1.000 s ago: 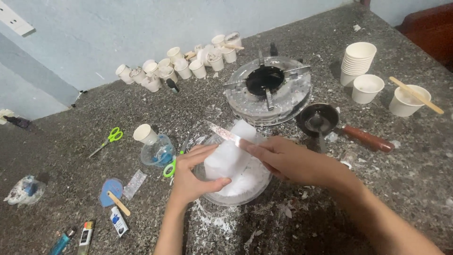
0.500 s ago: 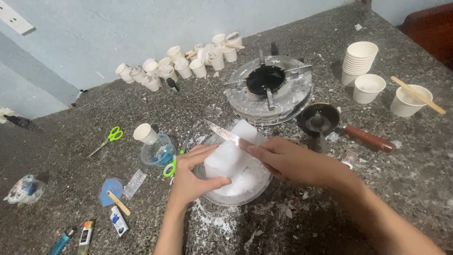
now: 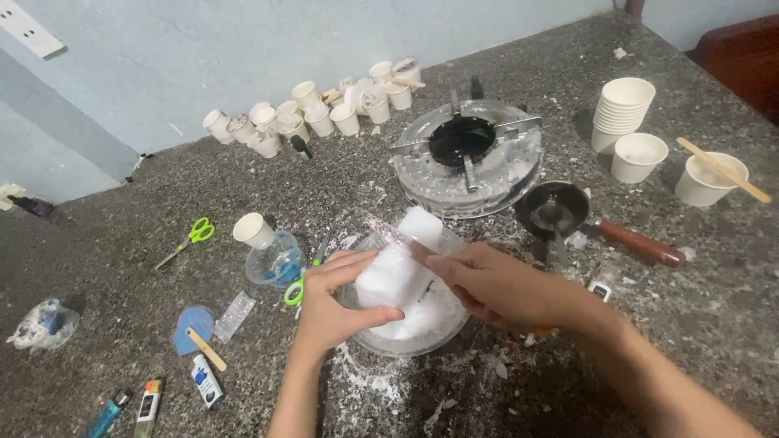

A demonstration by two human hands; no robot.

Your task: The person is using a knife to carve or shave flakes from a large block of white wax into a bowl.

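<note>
Change since the earlier frames: almost none; both hands stay over the bowl in the same grip, the knife blade keeps its slant across the white block, and the things around the bowl lie where they did
Left hand (image 3: 337,304): half closed round the near left side of the white wax block (image 3: 395,276), fingers curled over its top edge and thumb pressed along its near face
Right hand (image 3: 495,284): closed round the handle of a knife (image 3: 388,233); the handle is hidden in the fist, the blade runs up and to the left and lies against the top of the block
White wax block: stands in the clear glass bowl (image 3: 406,345), middle of the bench, near the person; a second white lump (image 3: 420,227) sits just behind it, and white shavings fill the bowl's bottom
Bench (image 3: 122,243): dark speckled stone, with white crumbs scattered round the bowl's near side
Far of the bowl: a round metal gas burner (image 3: 466,154)
Right of the bowl: a small dark pan with a reddish handle (image 3: 560,211); further right a stack of white paper cups (image 3: 621,113) and a single cup holding a wooden stick (image 3: 722,170)
Left of the bowl: green-handled scissors (image 3: 191,239) and an overturned clear jar (image 3: 272,259)
Far left: a cluster of small white cups (image 3: 308,113) along the wall
</note>
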